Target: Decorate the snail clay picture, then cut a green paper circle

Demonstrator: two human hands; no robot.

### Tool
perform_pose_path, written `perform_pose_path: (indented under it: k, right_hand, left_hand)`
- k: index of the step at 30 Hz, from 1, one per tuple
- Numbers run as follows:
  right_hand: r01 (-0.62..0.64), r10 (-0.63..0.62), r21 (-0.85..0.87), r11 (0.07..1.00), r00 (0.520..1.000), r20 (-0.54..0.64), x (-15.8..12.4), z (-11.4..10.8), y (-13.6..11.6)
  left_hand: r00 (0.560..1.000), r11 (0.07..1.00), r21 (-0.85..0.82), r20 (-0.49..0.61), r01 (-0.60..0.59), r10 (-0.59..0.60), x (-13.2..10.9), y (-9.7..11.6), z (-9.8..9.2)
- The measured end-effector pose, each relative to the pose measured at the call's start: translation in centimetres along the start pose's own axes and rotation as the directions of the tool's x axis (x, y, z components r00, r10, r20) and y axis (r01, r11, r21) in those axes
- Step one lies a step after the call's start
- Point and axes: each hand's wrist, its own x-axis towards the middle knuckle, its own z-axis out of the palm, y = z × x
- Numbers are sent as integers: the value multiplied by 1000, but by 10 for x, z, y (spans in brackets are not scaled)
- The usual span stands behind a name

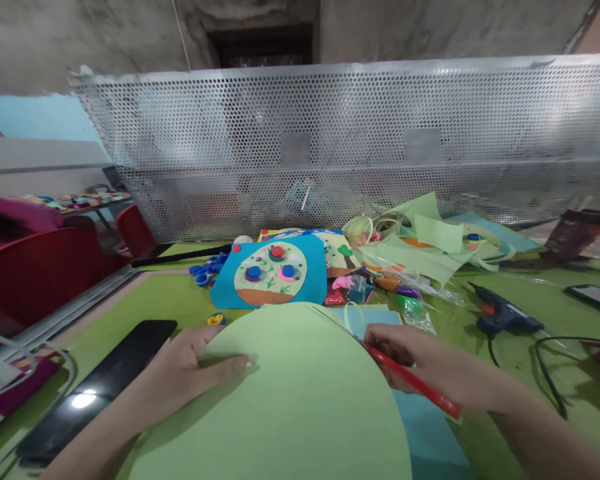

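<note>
A large pale green paper (290,393) with a rounded edge fills the lower middle of the view. My left hand (195,370) grips its left edge, thumb on top and fingers hidden beneath. On the right, my right hand (410,357) is closed around red-handled scissors (415,381), whose blades point up and left along the paper's upper right edge. A thin curled strip rises near the blades. Under the green paper lies light blue paper (430,440). Beyond it rests a blue card (220,287) bearing a decorated circle with red and blue caps.
A black phone (105,380) lies at left, blue caps (207,270) behind. Green paper scraps (410,250) and clay packets sit at back right. A glue gun (507,317), its cable, another phone (595,297) and a cup (577,233) are at right. Perforated metal (355,113) stands behind.
</note>
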Motion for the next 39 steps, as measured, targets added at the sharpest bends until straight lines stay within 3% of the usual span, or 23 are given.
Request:
perform_pose_path:
  k: [6, 15, 19, 23, 25, 28, 31, 34, 39]
  right_hand:
    - [-39, 37, 23, 999, 998, 46, 2, 0, 1]
    - [-28, 28, -13, 1000, 999, 25, 0, 2, 6]
    - [26, -26, -9, 1000, 999, -30, 0, 0, 7]
    - [93, -85, 82, 992, 992, -92, -1, -5, 4]
    - [90, -72, 187, 978, 993, -97, -1, -6, 3]
    - [65, -36, 308, 949, 994, -99, -1, -6, 2]
    - [50, -18, 322, 945, 995, -101, -1, -5, 1]
    - [40, -13, 348, 937, 997, -78, -2, -4, 0]
    - [46, -24, 390, 920, 998, -61, -4, -4, -1]
  left_hand:
    - [1000, 999, -35, 13, 12, -11, -1, -1, -1]
    - [998, 1000, -20, 56, 17, -16, 1, -3, 0]
    - [991, 988, -153, 133, 3, 18, 6, -11, -4]
    - [976, 945, -320, 218, 71, 1, 9, -13, -4]
    - [988, 927, -370, 153, 57, 1, 10, -11, -4]
    - [998, 912, -410, -27, 34, -50, 9, -7, -3]
    - [982, 914, -397, -127, 78, -139, 4, -2, -1]
    - [960, 947, -313, -233, 75, -153, -1, 5, 3]
    - [950, 968, -246, -287, 48, -120, -7, 13, 8]
